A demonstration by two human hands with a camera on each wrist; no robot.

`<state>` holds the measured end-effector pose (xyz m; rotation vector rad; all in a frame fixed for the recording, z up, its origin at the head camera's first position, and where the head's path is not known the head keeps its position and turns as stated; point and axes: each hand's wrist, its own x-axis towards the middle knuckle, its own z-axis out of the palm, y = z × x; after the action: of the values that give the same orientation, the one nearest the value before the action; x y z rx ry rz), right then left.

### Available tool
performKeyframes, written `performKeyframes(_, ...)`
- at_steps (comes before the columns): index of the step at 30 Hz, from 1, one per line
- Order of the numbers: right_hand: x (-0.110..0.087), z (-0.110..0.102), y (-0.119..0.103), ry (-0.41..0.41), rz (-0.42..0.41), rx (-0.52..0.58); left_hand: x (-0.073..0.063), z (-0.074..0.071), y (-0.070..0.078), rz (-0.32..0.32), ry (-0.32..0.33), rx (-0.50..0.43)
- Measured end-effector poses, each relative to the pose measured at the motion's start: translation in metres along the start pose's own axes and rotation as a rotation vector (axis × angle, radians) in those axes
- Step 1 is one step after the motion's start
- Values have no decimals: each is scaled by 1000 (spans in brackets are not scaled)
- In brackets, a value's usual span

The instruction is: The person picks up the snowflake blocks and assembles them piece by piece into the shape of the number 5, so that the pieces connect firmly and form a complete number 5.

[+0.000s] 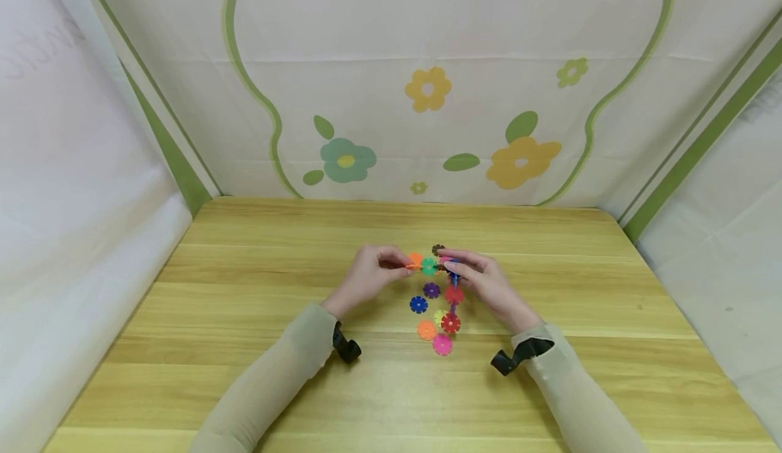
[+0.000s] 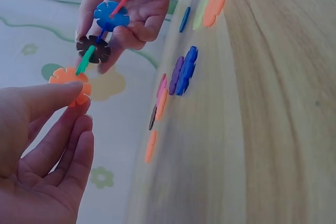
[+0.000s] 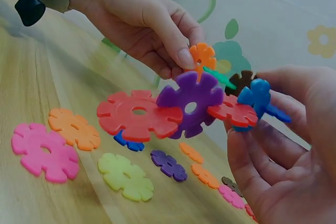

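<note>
A chain of slotted plastic snowflake discs hangs between the hands above the table. My left hand [image 1: 371, 271] pinches the orange disc [image 3: 202, 52] at one end between thumb and fingers. That disc meets a green disc [image 1: 429, 267], which joins a dark brown disc [image 2: 84, 49]. At the chain's bend, my right hand [image 1: 489, 284] holds it around the blue disc [image 3: 254, 96]. From there a small red disc [image 3: 232, 111], a purple disc [image 3: 176, 94] and a larger red disc [image 3: 116, 119] run toward the person.
Loose discs lie on the wooden table [image 1: 244, 344] beneath the chain, among them a pink disc [image 1: 442, 345], a yellow-green disc [image 3: 123, 179], a dark blue disc [image 1: 418, 305] and a purple disc [image 1: 431, 291]. A flower-patterned cloth [image 1: 366, 100] stands behind the table.
</note>
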<state>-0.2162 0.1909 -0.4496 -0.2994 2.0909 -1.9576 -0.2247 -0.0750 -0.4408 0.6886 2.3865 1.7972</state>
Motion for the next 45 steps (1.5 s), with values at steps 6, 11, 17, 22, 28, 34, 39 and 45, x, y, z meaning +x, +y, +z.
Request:
performKeyframes(6,2,4,-3,-30,15,-47,2,3,-3,9,-6,14)
performKeyframes(11,2,7,-4,-7,48,-130,1,3,0,8,-4,18)
performKeyframes(17,5,10,-1,26,-7,-225,-1,4,1,0,3,29)
performKeyframes(22,4,14,-1,43,-42,-261,-1,4,1,11,-1,22)
performKeyframes(28,3,15,0,67,-47,-273,-2,4,1,20,-4,32)
performKeyframes(34,4,15,1,68,-75,-280,-2,3,1,41,-8,35)
performKeyframes(39,3,15,-1,63,-89,-292,-2,3,0,47,-16,32)
performKeyframes(45,3,16,-3,38,-104,-302,-4,2,4,56,-37,19)
